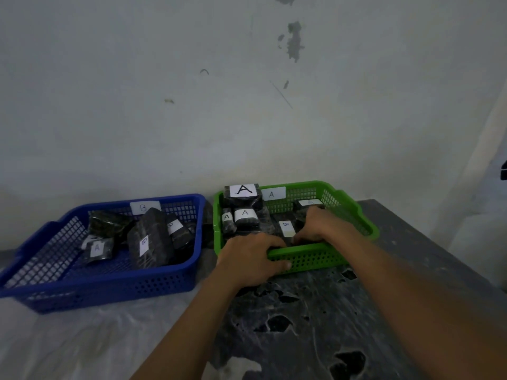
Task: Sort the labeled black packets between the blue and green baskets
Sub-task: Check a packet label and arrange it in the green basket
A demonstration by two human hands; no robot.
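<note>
The green basket (310, 259), tagged A on its back wall, stands at the right. It holds black packets labeled A (242, 197) stacked at its left, and a packet labeled B (286, 229) near the front. My left hand (252, 259) grips the basket's front rim. My right hand (321, 224) reaches inside, fingers curled down onto a black packet beside the B one; whether it grips it is unclear. The blue basket (96, 286), tagged B, stands at the left with several packets, among them a tall B packet (149, 242) and an A packet (97, 249).
Both baskets sit on a dark marbled table (315, 325), partly covered by clear plastic sheet at the left (82, 346). A stained wall stands right behind the baskets. The table's right edge runs close to the green basket.
</note>
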